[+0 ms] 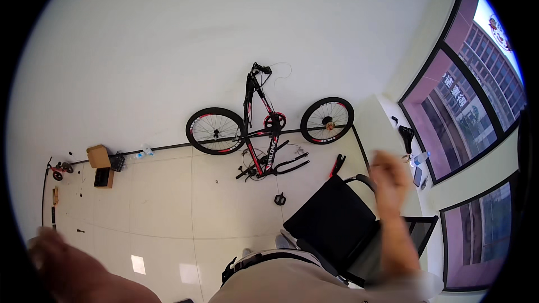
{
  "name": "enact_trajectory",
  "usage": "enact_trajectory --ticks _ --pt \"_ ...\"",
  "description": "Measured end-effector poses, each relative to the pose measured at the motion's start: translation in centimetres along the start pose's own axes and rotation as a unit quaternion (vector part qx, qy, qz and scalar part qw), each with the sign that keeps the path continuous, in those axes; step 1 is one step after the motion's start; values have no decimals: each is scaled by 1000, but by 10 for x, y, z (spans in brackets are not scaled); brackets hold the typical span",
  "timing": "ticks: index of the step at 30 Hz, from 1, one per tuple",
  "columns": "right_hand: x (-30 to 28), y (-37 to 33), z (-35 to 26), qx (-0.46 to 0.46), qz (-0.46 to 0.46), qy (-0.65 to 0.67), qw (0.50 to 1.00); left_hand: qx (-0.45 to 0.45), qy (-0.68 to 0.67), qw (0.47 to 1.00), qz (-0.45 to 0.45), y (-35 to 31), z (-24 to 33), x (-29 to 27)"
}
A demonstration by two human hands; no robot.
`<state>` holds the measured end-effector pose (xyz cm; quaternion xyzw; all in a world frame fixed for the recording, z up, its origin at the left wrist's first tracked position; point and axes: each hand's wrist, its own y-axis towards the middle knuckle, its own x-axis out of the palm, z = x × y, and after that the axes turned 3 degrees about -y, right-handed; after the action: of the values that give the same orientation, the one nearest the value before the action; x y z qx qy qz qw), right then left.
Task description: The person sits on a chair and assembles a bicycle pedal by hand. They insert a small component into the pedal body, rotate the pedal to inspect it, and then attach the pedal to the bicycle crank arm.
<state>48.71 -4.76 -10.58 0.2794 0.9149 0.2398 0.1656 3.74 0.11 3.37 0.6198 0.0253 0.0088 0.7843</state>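
Note:
My right hand (389,182) is raised at the right, smeared by motion, its fingers not distinct. It appears over the arm of a black office chair (331,221), with no contact that I can make out. At the far lower left, my left hand (48,252) is blurred and dark, its fingers hard to tell apart. Against the wall ahead stands a black and red bicycle frame (272,154). A loose wheel (216,133) leans on the wall to its left, another wheel (327,123) to its right. A black fork (293,166) lies at the frame's foot.
A black pedal (279,198) and a red-black part (338,165) lie on the tiles. The windowsill holds a black saddle (406,134), a bottle (420,159) and a phone (418,176). Far left are an opened cardboard box (100,157) and a small red bike (58,168).

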Motion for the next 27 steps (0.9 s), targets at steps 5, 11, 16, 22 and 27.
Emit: enact_trajectory --ticks 5,11,16,22,27 --pt "-49 -257 229 455 -59 -235 857 -542 94 834 52 -184 -70 14" --pt "-112 -489 225 828 -117 -216 504 -934 60 346 65 -538 31 -122" --pt "-122 -448 212 829 -47 -150 536 -972 46 198 115 -637 111 -193" --pt "-51 -304 222 685 -58 -101 719 -923 124 329 156 -546 -2 -125" --pt "10 -237 219 611 -118 -91 777 -859 74 495 111 -456 -55 -74"
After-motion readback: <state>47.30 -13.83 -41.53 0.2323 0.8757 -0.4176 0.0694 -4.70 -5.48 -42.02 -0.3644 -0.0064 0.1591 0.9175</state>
